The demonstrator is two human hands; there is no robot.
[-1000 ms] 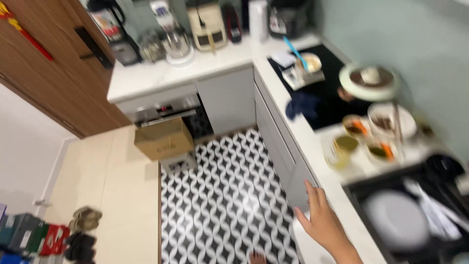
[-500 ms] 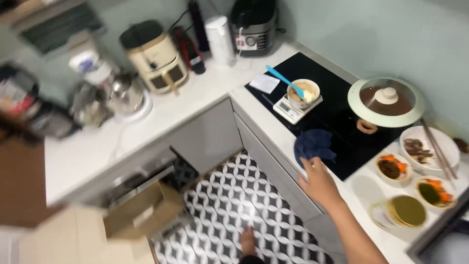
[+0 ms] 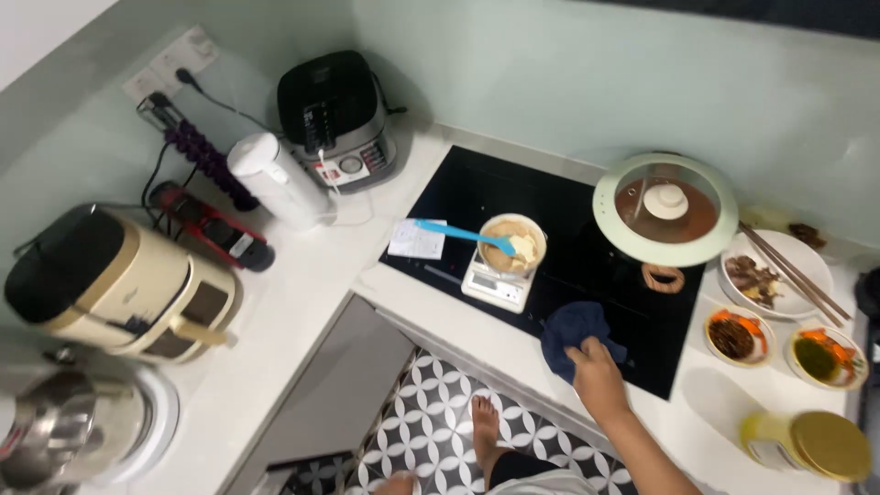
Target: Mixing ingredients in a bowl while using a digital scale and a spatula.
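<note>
My right hand (image 3: 598,378) rests on a dark blue cloth (image 3: 575,330) at the front edge of the black cooktop (image 3: 513,197), its fingers closed on the cloth's edge. Just left of the cloth a small bowl of batter (image 3: 513,246) with a blue spatula (image 3: 458,232) in it stands on a white kitchen scale (image 3: 492,287). Behind the cloth a pot with a pale green glass lid (image 3: 665,209) sits on the cooktop. My left hand is not in view. My bare foot (image 3: 484,429) shows on the patterned floor.
A plate with chopsticks (image 3: 779,272), two small dishes (image 3: 739,335) and a yellow jar (image 3: 807,445) stand on the right. On the left counter are a black cooker (image 3: 337,119), a white cylinder (image 3: 278,181), a cream appliance (image 3: 115,284) and a paper slip (image 3: 417,239).
The view has swung from the floor and far counter to the cooktop corner. My right hand has gone from the counter edge onto the blue cloth.
</note>
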